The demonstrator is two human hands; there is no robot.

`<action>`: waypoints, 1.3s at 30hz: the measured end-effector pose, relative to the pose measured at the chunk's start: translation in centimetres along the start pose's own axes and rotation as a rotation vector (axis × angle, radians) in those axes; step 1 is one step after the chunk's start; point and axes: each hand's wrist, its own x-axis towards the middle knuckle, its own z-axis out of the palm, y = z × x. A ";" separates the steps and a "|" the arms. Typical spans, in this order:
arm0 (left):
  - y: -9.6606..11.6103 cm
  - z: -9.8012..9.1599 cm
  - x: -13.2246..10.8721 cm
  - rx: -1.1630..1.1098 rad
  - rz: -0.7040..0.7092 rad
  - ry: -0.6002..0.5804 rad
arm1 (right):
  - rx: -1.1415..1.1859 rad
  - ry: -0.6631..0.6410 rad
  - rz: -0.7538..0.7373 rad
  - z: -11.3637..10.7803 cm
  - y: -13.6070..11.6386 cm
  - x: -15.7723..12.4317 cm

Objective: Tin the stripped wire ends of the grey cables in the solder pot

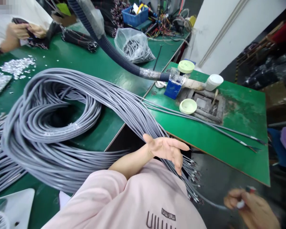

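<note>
The right hand [255, 206], a little blurred, was at the lower right; its grip was closed on one grey cable [212, 204], near the end, where a white piece showed between the fingers. This cable came out from the wire ends of the big grey bundle [105, 92]. The left hand [166, 148] was over the bundle, palm turned upward, its grip apart. The bundle lay looped on the left green worktop [105, 128]. Two separate cables [226, 134] stretched across the right green worktop [224, 148], passing near a pale green dish [188, 106] and a blue box [173, 88].
</note>
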 end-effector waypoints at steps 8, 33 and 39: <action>0.3 1.4 -0.1 0.045 -0.017 -0.033 | -0.194 0.034 0.003 2.0 1.0 2.0; -1.9 1.3 0.2 0.146 0.189 0.567 | -0.024 -0.127 -0.179 8.2 -4.8 3.5; -2.6 0.1 -0.7 0.133 0.165 0.325 | -0.051 -0.159 -0.138 9.3 -6.3 2.7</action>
